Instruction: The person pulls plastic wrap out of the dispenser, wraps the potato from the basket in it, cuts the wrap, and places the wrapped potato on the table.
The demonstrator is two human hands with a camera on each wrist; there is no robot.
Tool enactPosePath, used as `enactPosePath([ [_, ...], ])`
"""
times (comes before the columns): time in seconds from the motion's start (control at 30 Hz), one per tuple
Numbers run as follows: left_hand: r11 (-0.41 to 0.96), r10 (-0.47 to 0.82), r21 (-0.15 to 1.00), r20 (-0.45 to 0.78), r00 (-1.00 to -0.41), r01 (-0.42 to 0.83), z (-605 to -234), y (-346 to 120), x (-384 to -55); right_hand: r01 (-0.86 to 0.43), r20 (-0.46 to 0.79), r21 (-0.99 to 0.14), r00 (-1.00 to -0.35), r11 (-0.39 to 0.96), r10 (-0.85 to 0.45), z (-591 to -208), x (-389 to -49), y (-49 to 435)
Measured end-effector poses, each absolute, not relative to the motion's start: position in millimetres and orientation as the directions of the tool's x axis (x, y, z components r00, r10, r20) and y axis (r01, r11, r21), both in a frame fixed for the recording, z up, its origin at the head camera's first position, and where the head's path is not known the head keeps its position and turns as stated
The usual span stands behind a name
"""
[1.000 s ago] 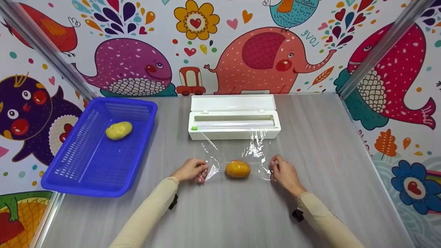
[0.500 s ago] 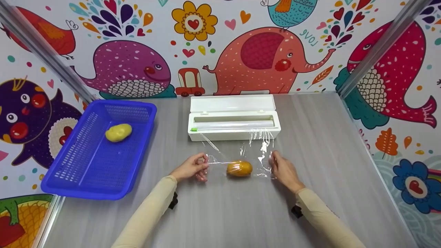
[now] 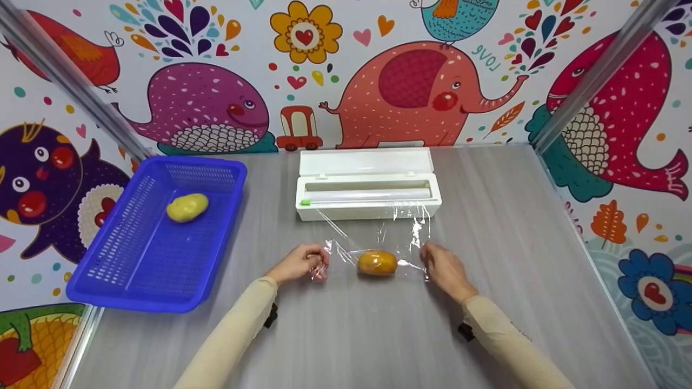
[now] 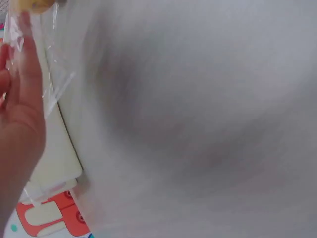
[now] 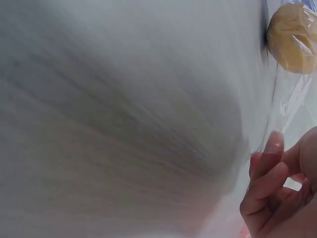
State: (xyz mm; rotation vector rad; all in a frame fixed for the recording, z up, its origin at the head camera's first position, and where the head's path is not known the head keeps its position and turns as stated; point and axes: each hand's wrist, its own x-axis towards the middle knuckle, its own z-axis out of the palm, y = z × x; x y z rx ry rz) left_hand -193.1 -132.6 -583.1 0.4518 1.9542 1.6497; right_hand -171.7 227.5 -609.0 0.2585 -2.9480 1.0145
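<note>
Clear cling film [image 3: 378, 232] stretches from a white dispenser box [image 3: 368, 212] down over an oval, orange-yellow fruit [image 3: 377, 263] lying on the table. My left hand [image 3: 300, 263] pinches the film's near left corner. At the opposite corner my right hand [image 3: 446, 270] grips it between thumb and fingers. The fruit sits between the two hands, touched by neither. In the right wrist view, shiny film creases cross the fruit [image 5: 293, 39], and the fingers of my right hand [image 5: 277, 193] are curled. Only a sliver of fruit [image 4: 35, 5] shows at the top of the left wrist view.
Inside the box, its lid [image 3: 366, 163] tipped back, lies the film roll [image 3: 367, 195]; a green slider [image 3: 305, 202] sits at the left. A blue plastic basket [image 3: 135, 300] at the left holds a yellow potato-like item [image 3: 187, 207]. Printed panels [image 3: 324, 108] enclose the table.
The film's near edge has come down over the fruit, and its creases have shifted. The fruit has edged slightly right. Both hands keep their hold, nearly in place.
</note>
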Motion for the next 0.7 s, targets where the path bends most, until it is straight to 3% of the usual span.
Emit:
enactPosePath([
  [0.23, 0.356, 0.537, 0.932, -0.141, -0.832, 0.072, -579.6, -129.2, -185.1, -0.19, 0.087, -0.536, -0.982, 0.822, -0.17, -606.8, -165.0, 223.5],
  [0.43, 0.438, 0.599, 0.849, -0.03, -0.8, 0.297, -581.6, -132.2, -175.9, -0.193, 0.087, -0.492, -0.981, 0.849, -0.173, -602.8, -159.4, 220.7],
  [0.7, 0.546, 0.572, 0.739, 0.015, -0.82, 0.394, -583.0, -129.3, -170.3, -0.222, 0.105, -0.454, -0.975, 0.863, -0.196, -601.8, -155.9, 216.1],
])
